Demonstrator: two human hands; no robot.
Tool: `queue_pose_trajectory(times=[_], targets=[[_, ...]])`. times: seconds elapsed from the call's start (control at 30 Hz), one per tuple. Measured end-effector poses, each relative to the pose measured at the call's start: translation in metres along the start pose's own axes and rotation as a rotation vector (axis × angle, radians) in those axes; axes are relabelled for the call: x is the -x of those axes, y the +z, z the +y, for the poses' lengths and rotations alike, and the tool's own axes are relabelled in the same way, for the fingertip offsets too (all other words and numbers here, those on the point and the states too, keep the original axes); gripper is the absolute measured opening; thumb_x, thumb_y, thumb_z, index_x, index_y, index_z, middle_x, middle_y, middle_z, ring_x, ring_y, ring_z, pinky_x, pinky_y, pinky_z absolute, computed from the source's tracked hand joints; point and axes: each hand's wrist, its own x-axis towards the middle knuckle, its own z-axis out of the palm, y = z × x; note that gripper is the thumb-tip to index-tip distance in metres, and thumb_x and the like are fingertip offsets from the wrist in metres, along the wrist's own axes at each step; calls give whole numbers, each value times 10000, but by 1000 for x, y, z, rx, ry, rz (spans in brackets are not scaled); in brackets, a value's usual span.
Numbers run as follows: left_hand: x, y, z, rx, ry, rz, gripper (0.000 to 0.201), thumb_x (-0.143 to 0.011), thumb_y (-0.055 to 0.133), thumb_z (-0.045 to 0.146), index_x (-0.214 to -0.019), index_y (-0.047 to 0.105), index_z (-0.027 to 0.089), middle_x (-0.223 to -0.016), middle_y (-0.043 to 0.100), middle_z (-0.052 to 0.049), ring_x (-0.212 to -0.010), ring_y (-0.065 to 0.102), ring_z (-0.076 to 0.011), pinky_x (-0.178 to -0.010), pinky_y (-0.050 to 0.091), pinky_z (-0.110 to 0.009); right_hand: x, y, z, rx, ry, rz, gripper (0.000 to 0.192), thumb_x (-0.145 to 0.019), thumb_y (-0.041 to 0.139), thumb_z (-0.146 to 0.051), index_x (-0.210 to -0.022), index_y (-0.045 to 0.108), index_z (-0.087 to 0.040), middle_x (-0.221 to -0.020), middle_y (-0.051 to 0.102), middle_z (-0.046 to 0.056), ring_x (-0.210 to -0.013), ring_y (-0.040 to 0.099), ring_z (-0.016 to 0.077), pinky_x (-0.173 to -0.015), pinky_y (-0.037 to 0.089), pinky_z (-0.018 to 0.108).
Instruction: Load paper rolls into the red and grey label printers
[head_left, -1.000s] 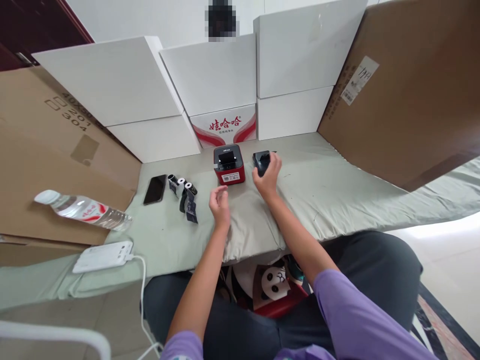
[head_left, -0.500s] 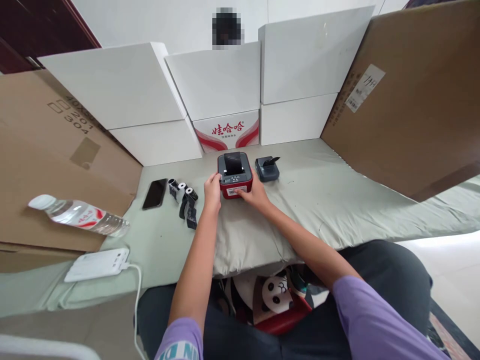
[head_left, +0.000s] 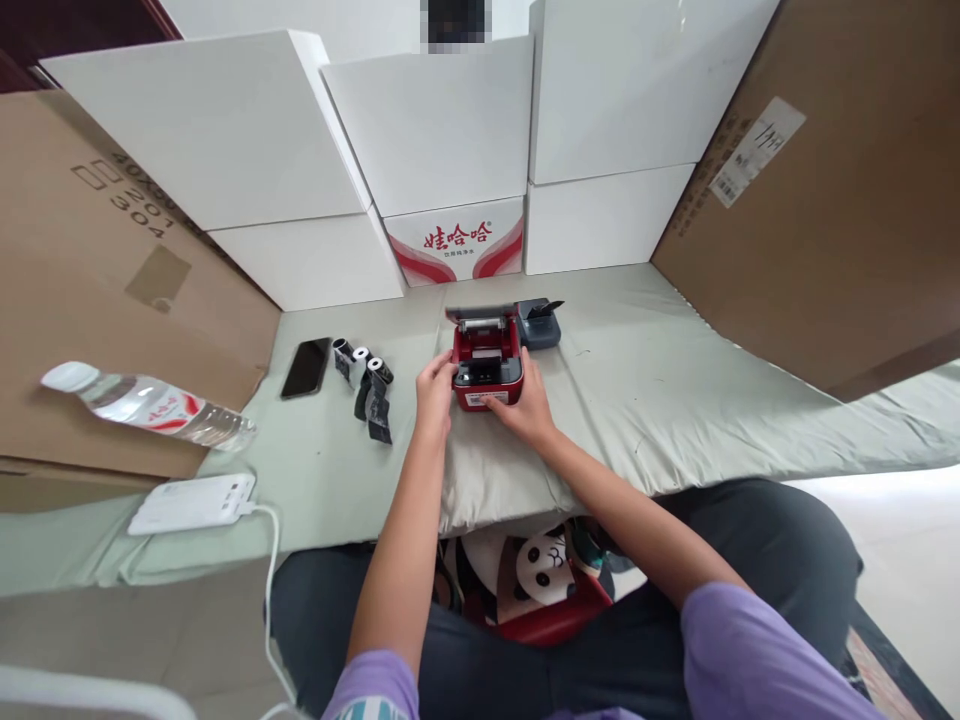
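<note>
Here, on grey-green cloth (head_left: 675, 400) (boxes behind), each hand (head_left: 435, 385) (head_left: 525, 405) clasps the red printer (head_left: 487, 365).

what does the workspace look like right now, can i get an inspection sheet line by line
surface: pale green cloth over the table, wrinkled.
job's things: red label printer, lid open; grey device close behind it on the right.
clutter: small rolls, black phone, water bottle lying down, white power bank.
grips: left hand on the printer's left side, right hand on its front right.
cables: white cable from the power bank.
surroundings: white boxes, brown cardboard.
</note>
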Motion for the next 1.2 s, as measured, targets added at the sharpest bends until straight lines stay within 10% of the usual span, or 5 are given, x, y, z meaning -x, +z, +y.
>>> queue_pose_trajectory(times=[0.23,0.47,0.77,1.03,1.2], targets=[[-10,-3,33,-366,239,14,215,-793,717,302,-964,830,237,-984,789,-79,-1038,701,-302,-1060,505,-450,-6,1,6,-47,-2,-4,1293,-691,830,-661,-1666,143,-160,-1425,501,224,-1402,471,419,-1174,408,625],[-71,32,79,-952,298,-693,219,-567,777,40,-620,793,252,-663,733,-74,-797,711,-317,-945,510,-410,-8,-1,11,-70,-39,-4,986,-888,620,-615,-1661,198,-172,-1412,499,206,-1358,508,369,-1173,425,591],[-76,56,78,-1201,399,-728,222,-519,821,64,-529,703,252,-536,614,-41,-781,697,-316,-933,516,-419,-10,-3,12,-119,-37,-2,783,-1019,346,-606,-1668,203,-192,-1400,521,183,-1346,523,321,-1178,426,559],[-36,-35,149,-633,339,-417,444,-560,942,201,-972,781,163,-913,743,-21,-821,675,-186,-792,554,-278,-11,-2,10,-125,-7,0,772,-1026,292,-631,-1655,228,-187,-1436,504,190,-1367,512,308,-1188,418,537],[-59,-119,150,-427,164,-14,350,-801,863,358,-870,587,154,-637,528,107,-498,303,47,-650,467,-165,-12,-2,9,-131,-3,4,764,-1024,288,-644,-1647,238,-205,-1436,506,183,-1376,503,314,-1202,397,558]])
